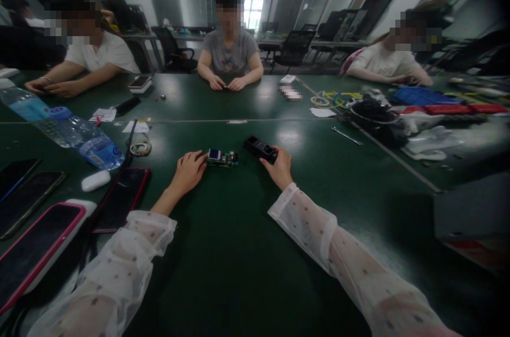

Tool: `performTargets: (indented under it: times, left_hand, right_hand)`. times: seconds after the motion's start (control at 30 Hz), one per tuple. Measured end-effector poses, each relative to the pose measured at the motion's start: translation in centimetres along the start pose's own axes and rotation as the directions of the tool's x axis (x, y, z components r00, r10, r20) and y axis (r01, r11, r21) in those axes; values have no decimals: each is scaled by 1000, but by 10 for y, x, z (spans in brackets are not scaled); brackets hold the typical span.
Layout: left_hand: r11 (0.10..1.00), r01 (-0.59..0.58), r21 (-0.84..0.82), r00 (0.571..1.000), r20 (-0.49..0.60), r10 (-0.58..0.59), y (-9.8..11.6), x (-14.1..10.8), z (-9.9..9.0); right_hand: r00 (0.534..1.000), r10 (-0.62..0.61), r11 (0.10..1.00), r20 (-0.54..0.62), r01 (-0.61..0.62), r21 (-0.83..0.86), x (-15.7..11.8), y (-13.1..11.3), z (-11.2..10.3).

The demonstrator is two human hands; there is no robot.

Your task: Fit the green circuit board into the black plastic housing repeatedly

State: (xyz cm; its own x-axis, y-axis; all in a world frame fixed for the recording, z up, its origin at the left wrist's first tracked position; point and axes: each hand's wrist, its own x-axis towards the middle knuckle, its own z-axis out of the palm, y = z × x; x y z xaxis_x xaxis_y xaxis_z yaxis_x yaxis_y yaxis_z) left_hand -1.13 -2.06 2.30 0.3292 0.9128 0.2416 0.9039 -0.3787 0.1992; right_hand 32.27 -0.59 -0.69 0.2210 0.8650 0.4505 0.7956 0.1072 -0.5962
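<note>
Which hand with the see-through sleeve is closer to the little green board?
Left. The left hand is at one end of the green board; the right hand is farther off, past the other end, holding a black case.

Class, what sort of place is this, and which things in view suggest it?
Probably a shared electronics workroom: a long green table bearing a small circuit board and a wrench, with a black office chair behind.
</note>
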Motion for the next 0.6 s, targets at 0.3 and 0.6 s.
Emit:
performTargets:
  times: [0.3, 0.6]
  left_hand:
    - [1000, 9, 16, 1000, -7, -9, 4, 0, -1]
    - [1000, -2, 15, 1000, -13, 2, 1, 0, 1]
  right_hand:
    - [1000, 5, 1000, -2, -5, -17, 2, 1, 0]
    - [1000, -18, 1000, -12, 18, 5, 3, 1, -2]
